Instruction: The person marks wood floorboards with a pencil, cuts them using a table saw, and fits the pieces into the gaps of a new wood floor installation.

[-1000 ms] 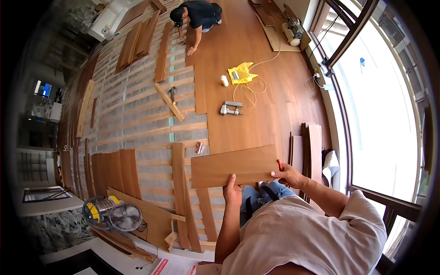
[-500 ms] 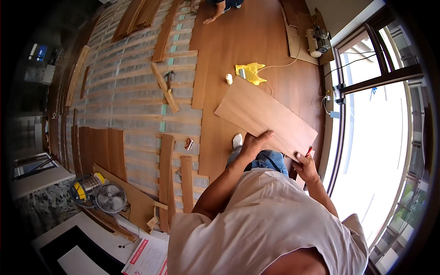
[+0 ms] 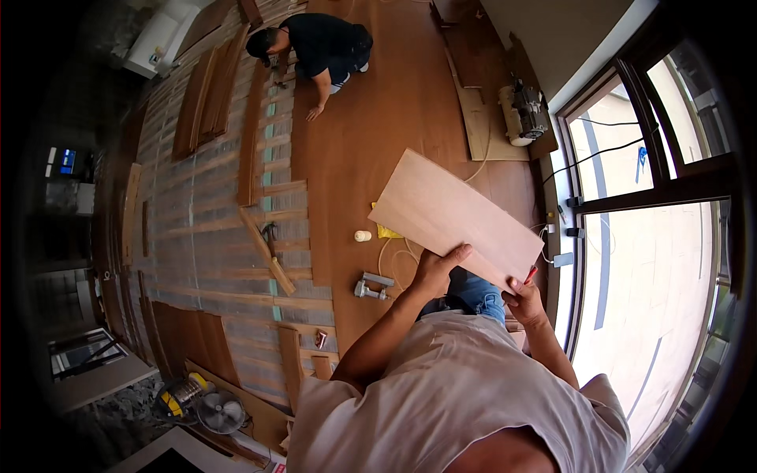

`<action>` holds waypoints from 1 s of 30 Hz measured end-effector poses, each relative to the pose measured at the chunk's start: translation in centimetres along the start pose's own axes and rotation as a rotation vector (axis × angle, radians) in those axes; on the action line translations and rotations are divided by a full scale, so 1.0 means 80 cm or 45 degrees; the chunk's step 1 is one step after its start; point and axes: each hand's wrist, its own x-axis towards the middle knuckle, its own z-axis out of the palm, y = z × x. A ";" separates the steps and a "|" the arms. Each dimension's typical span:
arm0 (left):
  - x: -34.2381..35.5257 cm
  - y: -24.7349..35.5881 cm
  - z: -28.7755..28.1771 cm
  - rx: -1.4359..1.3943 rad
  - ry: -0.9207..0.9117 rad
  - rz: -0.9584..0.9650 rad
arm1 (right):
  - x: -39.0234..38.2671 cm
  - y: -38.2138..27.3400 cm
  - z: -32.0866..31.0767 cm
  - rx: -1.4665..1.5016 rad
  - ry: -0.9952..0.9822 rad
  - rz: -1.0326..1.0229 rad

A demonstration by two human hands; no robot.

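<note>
Holding a short board (image 3: 456, 214) above the laid floor (image 3: 378, 110)

Slanting outward, the board sits in both hands: the left hand (image 3: 440, 270) has its near edge, the right hand (image 3: 525, 299) its near right corner. Each thumb presses on top; how far the fingers curl underneath is hidden. A small red tool (image 3: 531, 273) also sits at the right fingers.

Because both grips are on the near side, the far end could dip if a thumb slackens. The red tool could slip, as those fingers share two things. A nail gun (image 3: 373, 285) and a looping hose (image 3: 382, 260) on the floor could catch a foot.

To the left, the flooring stops at a stepped edge beside bare wooden strips (image 3: 285, 188), uneven for stepping. Toward the window (image 3: 650, 299) there seems less room to swing; the wider run lies ahead, near a crouching co-worker (image 3: 325, 49).
</note>
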 end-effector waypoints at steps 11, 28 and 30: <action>0.304 0.168 0.065 0.187 0.050 0.159 | 0.269 -0.248 0.081 -0.039 -0.083 0.144; 0.902 0.519 -0.054 0.378 0.042 0.157 | 0.769 -0.497 0.201 -0.838 0.478 0.065; 0.981 0.568 -0.075 0.441 0.078 0.269 | 0.802 -0.484 0.126 -0.733 0.712 0.123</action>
